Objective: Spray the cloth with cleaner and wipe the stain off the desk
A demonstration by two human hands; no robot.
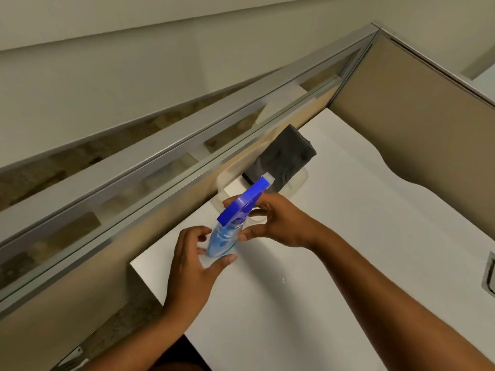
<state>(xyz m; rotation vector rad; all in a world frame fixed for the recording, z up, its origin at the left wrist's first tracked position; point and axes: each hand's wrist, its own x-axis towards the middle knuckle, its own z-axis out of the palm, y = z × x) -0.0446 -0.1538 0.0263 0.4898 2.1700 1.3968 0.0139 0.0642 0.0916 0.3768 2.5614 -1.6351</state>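
Spray bottle [223, 241]: centre of the frame, tilted, with its blue trigger head toward the upper right and its clear body with pale blue liquid toward the lower left.
Right hand [278, 223]: curled round the bottle's neck just under the trigger head, thumb and fingers on either side of it.
Left hand [192, 261]: cupped about the lower body of the bottle, fingers spread; whether they actually press the plastic cannot be told.
Cloth [285, 156]: dark grey, soft and folded, above the hands at upper centre, lying in a clear plastic tray [300, 180] against the partition; well apart from both hands.
Table [334, 236]: smooth white top with a wavy far edge, filling the lower right.
Partition [160, 145]: beige panels with grey metal rails and frosted glass, running from lower left to upper right.
Hard to make out: the stain; only a tiny glint shows on the table right of the hands. The nozzle overlaps the tray's near edge.
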